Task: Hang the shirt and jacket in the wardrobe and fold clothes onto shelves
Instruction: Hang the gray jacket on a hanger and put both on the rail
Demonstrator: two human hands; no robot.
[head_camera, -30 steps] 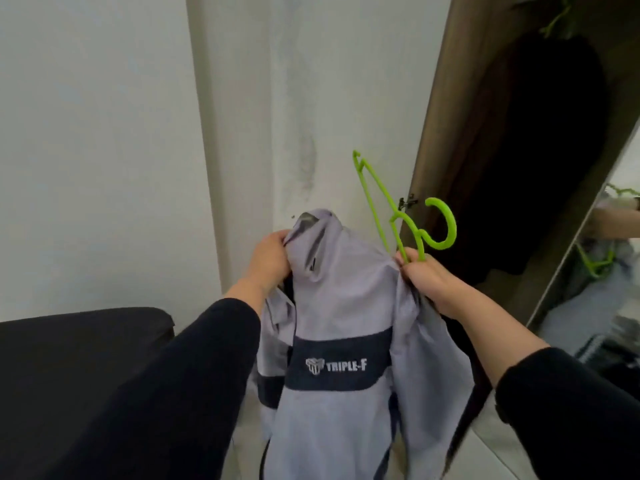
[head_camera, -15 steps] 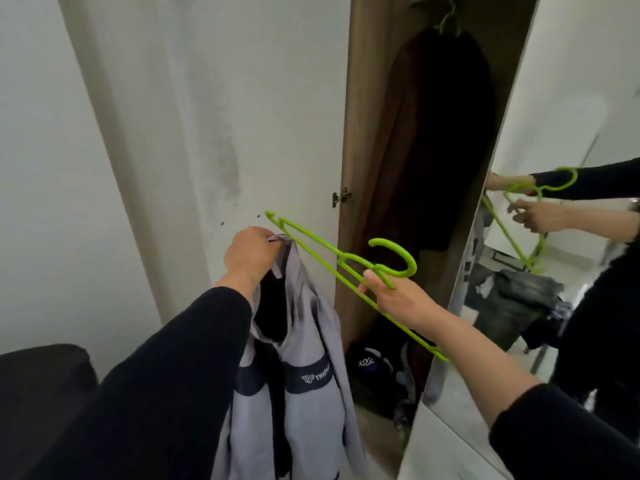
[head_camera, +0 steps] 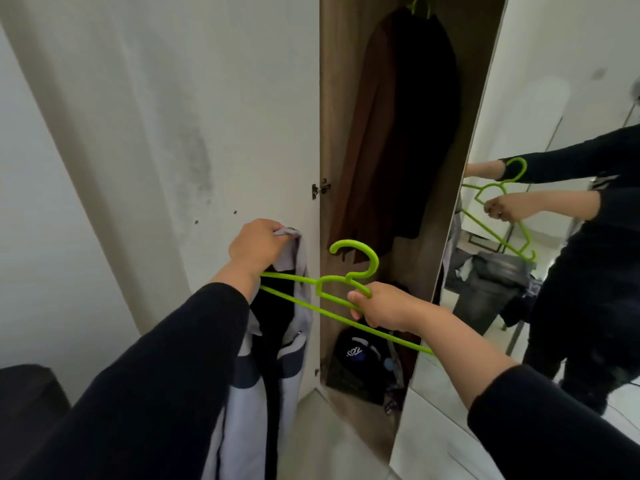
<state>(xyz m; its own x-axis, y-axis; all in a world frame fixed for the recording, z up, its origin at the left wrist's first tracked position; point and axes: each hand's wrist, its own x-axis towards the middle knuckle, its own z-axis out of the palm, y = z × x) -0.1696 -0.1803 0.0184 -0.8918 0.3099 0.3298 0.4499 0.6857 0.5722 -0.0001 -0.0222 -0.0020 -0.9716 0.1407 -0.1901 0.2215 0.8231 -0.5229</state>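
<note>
A person stands at an open wardrobe [head_camera: 408, 133], readying a grey-and-navy jacket [head_camera: 266, 358] for hanging. The left hand [head_camera: 258, 247], at about 10 o'clock from the centre of the view, has its fingers curled tightly round the jacket's collar, lifting it so the body of the garment drops free below and the neck opening is offered to the hanger. The right hand [head_camera: 381, 304], at about 4 o'clock from the left, grips a lime-green plastic hanger [head_camera: 332, 296] just under its hook, holding it nearly flat with one arm pointed at the collar, apparently so that the arm can be fed into a shoulder. The hanger's far tip lies at the left wrist, beside the jacket; whether it has entered the cloth cannot be told. Inside the wardrobe, toward 12 o'clock, a dark garment [head_camera: 415, 126] already hangs from another green hanger [head_camera: 420, 5], and a dark bag [head_camera: 356, 362] sits on the wardrobe floor. The mirrored door [head_camera: 554, 98] at 3 o'clock reflects both arms.
</note>
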